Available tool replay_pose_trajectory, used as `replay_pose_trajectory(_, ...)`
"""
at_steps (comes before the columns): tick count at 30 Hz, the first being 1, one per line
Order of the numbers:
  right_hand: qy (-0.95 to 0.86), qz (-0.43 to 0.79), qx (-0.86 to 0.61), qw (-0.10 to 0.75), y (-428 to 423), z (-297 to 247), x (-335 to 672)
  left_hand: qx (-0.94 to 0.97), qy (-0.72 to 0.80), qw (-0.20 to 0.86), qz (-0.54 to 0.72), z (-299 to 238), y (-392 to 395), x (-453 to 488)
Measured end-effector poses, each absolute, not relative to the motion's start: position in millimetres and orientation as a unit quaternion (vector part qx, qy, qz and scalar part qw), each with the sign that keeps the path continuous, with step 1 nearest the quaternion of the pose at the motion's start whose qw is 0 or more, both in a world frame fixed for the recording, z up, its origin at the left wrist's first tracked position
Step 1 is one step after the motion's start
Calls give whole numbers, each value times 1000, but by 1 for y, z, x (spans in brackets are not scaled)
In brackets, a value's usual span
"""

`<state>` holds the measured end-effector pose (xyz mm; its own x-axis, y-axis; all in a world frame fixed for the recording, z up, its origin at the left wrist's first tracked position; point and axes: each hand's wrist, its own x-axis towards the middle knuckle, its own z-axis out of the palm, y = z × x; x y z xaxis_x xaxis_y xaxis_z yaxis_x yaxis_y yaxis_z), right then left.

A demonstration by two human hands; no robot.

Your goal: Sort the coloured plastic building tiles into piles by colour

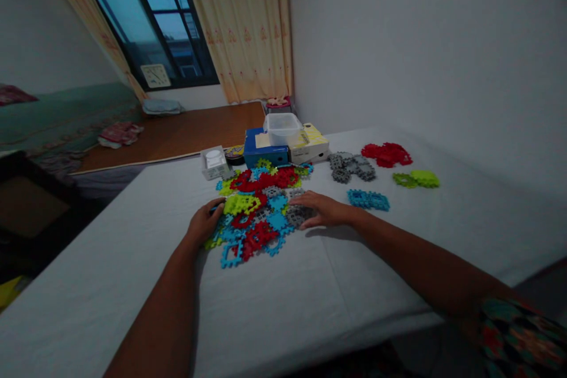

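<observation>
A mixed pile of plastic interlocking tiles (259, 207), red, blue, green and grey, lies on the white-covered table (310, 283). My left hand (204, 221) rests at the pile's left edge with its fingers curled onto the tiles; whether it grips one is hidden. My right hand (322, 210) lies flat on the pile's right side, fingers stretched over grey tiles. To the right are sorted groups: grey tiles (352, 166), red tiles (387, 154), green tiles (417, 179) and blue tiles (368, 199).
Behind the pile stand a blue box (261, 152), a clear plastic tub (282, 127), a yellow-white box (312, 143) and a small white container (214, 162). A wooden platform (177, 133), a window and curtains lie beyond. A white wall runs along the right.
</observation>
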<state>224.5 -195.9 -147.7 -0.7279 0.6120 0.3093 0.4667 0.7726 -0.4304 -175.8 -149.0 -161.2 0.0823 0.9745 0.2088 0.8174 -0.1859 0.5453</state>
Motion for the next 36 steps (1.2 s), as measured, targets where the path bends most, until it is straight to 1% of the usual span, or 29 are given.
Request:
replay_pose_trajectory(2, -909, 165, -313, 222, -195, -146, 232, 718, 625, 147, 270, -162, -149, -176)
replay_pose_trajectory(8, -910, 174, -332, 180, -190, -155, 243, 722, 625, 145, 259, -161, -149, -177)
replay_pose_trajectory(11, -901, 180, -349, 183, -190, -154, 240, 724, 624, 140, 259, -161, -149, -177)
replay_pose_trajectory(16, -872, 213, -385, 216, -193, -145, 236, 725, 624, 135, 258, -159, -149, -177)
replay_pose_trajectory(20, -825, 280, -412, 267, -189, -137, 241, 725, 625, 139, 254, -160, -149, -178)
replay_pose_trajectory(22, -800, 283, -436, 299, -183, -132, 252, 725, 624, 140, 257, -161, -148, -179)
replay_pose_trajectory(24, -769, 245, -483, 339, -175, -126, 273, 724, 623, 140, 262, -163, -147, -180)
replay_pose_trajectory(27, -706, 130, -591, 368, -165, -120, 318, 723, 625, 138, 260, -164, -146, -180)
replay_pose_trajectory(29, -661, 50, -666, 342, -162, -118, 349, 721, 629, 137, 255, -164, -146, -180)
replay_pose_trajectory(31, -629, -1, -720, 294, -162, -119, 372, 718, 635, 140, 249, -163, -146, -179)
replay_pose_trajectory(33, -619, -17, -745, 249, -163, -120, 384, 716, 638, 141, 244, -162, -147, -179)
replay_pose_trajectory(36, -634, -25, -746, 203, -164, -124, 383, 716, 640, 138, 241, -161, -146, -179)
